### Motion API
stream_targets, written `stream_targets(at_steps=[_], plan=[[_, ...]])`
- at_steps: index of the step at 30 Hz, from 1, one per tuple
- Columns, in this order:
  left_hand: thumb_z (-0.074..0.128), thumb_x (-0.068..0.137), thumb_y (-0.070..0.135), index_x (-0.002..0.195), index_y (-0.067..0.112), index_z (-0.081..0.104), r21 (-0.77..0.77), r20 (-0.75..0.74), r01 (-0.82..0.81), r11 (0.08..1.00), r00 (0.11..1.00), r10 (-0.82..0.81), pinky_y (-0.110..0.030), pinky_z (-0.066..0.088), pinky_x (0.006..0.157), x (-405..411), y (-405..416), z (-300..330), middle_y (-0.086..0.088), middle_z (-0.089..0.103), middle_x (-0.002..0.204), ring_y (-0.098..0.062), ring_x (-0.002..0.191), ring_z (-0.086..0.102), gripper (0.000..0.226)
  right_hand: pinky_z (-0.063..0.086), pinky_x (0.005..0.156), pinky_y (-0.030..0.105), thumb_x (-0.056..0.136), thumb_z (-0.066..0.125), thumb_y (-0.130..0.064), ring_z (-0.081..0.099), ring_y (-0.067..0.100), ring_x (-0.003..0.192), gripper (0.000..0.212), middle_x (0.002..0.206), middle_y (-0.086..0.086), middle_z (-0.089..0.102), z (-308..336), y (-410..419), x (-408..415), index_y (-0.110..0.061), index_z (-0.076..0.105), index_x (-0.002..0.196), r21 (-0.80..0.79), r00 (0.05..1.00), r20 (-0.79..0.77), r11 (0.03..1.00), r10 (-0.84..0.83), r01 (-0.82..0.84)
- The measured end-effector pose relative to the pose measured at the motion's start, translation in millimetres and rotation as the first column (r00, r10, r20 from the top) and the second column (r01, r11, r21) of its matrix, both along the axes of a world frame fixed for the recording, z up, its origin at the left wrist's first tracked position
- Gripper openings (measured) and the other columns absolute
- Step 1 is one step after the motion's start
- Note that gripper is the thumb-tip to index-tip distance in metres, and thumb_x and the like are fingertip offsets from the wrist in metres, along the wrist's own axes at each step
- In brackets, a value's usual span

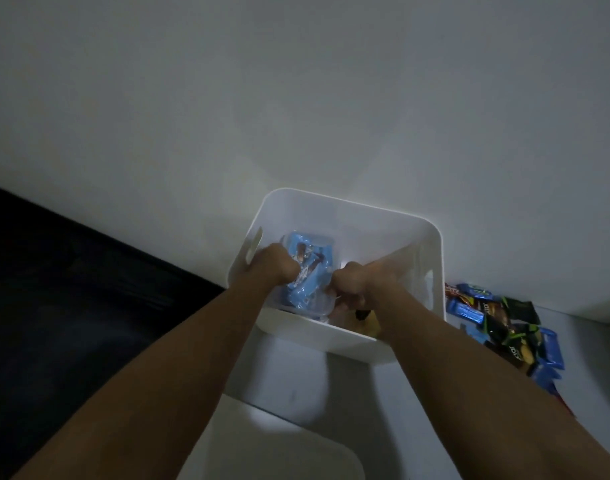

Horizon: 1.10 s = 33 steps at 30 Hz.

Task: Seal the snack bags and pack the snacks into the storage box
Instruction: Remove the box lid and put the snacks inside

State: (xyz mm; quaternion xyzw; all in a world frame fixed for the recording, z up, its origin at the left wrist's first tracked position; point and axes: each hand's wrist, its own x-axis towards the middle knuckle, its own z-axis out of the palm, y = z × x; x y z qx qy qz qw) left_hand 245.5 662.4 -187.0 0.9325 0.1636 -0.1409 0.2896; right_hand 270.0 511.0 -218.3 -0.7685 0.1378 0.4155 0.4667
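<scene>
Reaching down into the white storage box [393, 233], both hands are curled tight around a see-through snack bag [305, 271] full of blue packs. The left hand [274, 263] grips the bag's left side. The right hand [360, 284] grips its right side, fingers tucked under. The bag sits low inside the box, toward the left wall. Something yellow [367, 325] peeks out under the right wrist; it is too dark to tell what it is. The box stands on a white bench [296, 386], close to a pale wall [296, 98]. Just right of the box lies a heap of loose snacks [504, 323], blue, black and green. The box has a handle hole [254, 245] on its left side.
</scene>
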Motion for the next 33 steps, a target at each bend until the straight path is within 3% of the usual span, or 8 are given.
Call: stream_targets(at_steps=[2,4,10,15,18,24,28,33], plan=[[0.056,0.084,0.015,0.11,-0.002,0.062,0.062,0.459,-0.023,0.998,0.888,-0.008,-0.039,0.049,0.087,-1,5,9,-0.02,0.065,0.109,-0.039,0.103,0.06,0.032,0.061,0.057,0.034,0.095,0.047,-0.004,0.069,0.027,0.071,0.025,0.103,0.017,0.067,-2,4,-1,0.002,0.053,0.119,0.012,1.0,-0.014,1.0,0.006,-0.005],[0.051,0.076,0.009,0.105,-0.003,0.064,0.143,0.683,-0.088,0.986,0.729,-0.034,-0.042,0.051,0.08,5,15,7,-0.022,0.067,0.101,-0.04,0.095,0.061,0.034,0.062,0.063,0.036,0.094,0.047,-0.002,0.069,0.029,0.076,0.027,0.105,0.018,0.067,-5,9,-2,0.001,0.054,0.12,0.027,1.0,-0.015,0.999,0.018,-0.018],[0.04,0.092,0.002,0.124,-0.008,0.048,0.207,0.358,-0.017,0.978,0.932,-0.06,-0.041,0.038,0.092,12,47,-1,-0.027,0.054,0.124,-0.041,0.11,0.053,0.035,0.058,0.08,0.045,0.092,0.05,-0.003,0.067,0.028,0.078,0.021,0.092,0.013,0.066,-6,31,-6,-0.003,0.058,0.112,0.067,0.997,0.026,0.995,0.071,-0.073],[0.028,0.076,0.019,0.127,-0.009,0.048,0.138,0.428,-0.031,0.99,0.903,-0.031,-0.043,0.04,0.087,6,45,3,-0.033,0.06,0.11,-0.045,0.101,0.056,0.061,0.055,0.089,0.051,0.09,0.059,-0.011,0.062,0.033,0.092,0.028,0.102,0.016,0.055,4,29,-9,-0.002,0.052,0.117,-0.027,0.992,0.054,0.993,0.115,-0.114],[0.039,0.084,0.017,0.119,-0.006,0.049,0.074,0.392,-0.046,0.996,0.92,0.013,-0.045,0.045,0.087,3,41,3,-0.03,0.059,0.108,-0.045,0.102,0.057,0.043,0.057,0.083,0.048,0.089,0.065,-0.022,0.06,0.037,0.107,0.046,0.117,0.017,0.051,22,16,-9,-0.001,0.046,0.126,-0.097,0.976,0.139,0.984,0.165,-0.152],[0.06,0.086,0.023,0.139,0.003,0.041,0.253,0.467,0.012,0.967,0.874,-0.133,-0.05,0.015,0.117,1,-8,11,-0.018,0.037,0.149,-0.033,0.143,0.026,0.06,0.059,0.078,0.045,0.088,0.068,-0.024,0.068,0.032,0.094,0.036,0.114,0.016,0.061,78,-52,-1,-0.001,0.06,0.114,-0.036,0.947,0.312,0.997,0.08,-0.072],[0.059,0.085,0.022,0.127,0.002,0.056,0.131,0.576,0.18,0.975,0.787,-0.223,-0.039,0.028,0.113,-4,-84,32,-0.019,0.057,0.133,-0.035,0.129,0.046,0.047,0.058,0.082,0.046,0.09,0.062,-0.009,0.069,0.033,0.095,0.02,0.105,0.014,0.066,113,-124,-14,-0.003,0.062,0.109,0.001,0.937,0.344,0.998,0.056,-0.06],[0.063,0.084,0.016,0.12,0.001,0.062,0.102,0.653,0.334,0.937,0.688,-0.317,-0.036,0.035,0.106,-29,-186,44,-0.02,0.062,0.122,-0.035,0.122,0.051,0.039,0.057,0.085,0.047,0.092,0.054,-0.001,0.067,0.032,0.1,0.028,0.111,0.015,0.066,118,-219,-35,-0.003,0.058,0.12,-0.046,0.94,0.341,0.999,0.005,0.012]])
